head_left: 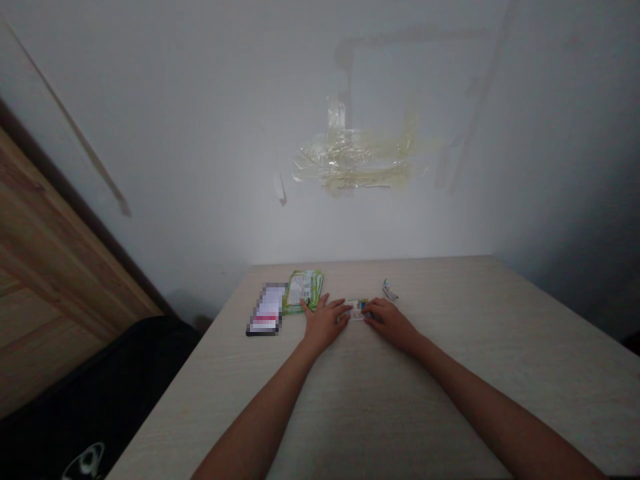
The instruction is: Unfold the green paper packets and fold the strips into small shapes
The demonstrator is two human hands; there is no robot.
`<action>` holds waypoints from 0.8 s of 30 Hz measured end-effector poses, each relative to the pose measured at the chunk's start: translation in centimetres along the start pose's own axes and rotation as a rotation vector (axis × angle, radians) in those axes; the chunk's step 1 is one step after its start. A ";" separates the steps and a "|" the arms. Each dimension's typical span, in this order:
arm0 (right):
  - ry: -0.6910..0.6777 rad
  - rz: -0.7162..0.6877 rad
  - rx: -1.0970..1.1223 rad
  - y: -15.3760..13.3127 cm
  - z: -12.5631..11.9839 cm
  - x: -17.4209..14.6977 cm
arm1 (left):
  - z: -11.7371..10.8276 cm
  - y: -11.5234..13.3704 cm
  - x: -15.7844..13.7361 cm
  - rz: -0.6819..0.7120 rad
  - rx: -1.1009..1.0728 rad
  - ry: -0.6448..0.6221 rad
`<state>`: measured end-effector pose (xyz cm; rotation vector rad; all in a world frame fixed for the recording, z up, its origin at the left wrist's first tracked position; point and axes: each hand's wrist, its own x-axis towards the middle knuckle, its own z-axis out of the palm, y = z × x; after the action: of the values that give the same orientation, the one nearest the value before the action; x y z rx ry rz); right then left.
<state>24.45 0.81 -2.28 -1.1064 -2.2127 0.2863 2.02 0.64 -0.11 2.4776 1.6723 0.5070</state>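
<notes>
Pale tabletop (345, 400), small printed packet (356, 311) between spread left hand (325, 322) and half-curled right hand (393, 320), grip unclear.

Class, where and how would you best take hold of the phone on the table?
Probably by its two long edges at the near end, coming from the near left. The phone lies flat, with the green packets close along its far right side and the left hand also to its right.
</notes>
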 end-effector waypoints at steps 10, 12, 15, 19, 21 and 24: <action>-0.001 -0.001 -0.002 0.1 -0.1 0.1 | 0.2 -0.1 -0.1 0.004 -0.051 0.000; -0.003 -0.017 -0.025 0.1 -0.1 0.1 | 0.2 -0.1 -0.1 0.010 -0.047 0.006; -0.017 -0.057 -0.067 0.1 -0.2 0.1 | 0.3 0.0 0.0 0.010 -0.032 0.018; -0.054 -0.086 -0.133 0.1 -0.4 0.3 | 0.2 0.1 -0.1 0.021 -0.029 0.020; -0.066 -0.096 -0.149 0.0 -0.6 0.4 | 0.2 0.1 -0.1 0.022 -0.038 0.009; -0.070 -0.090 -0.126 0.0 -0.9 0.3 | 0.1 0.1 -0.1 0.019 -0.061 -0.001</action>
<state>24.86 0.99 -1.42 -1.0743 -2.3624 0.1502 2.10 0.56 -0.19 2.4522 1.6100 0.5506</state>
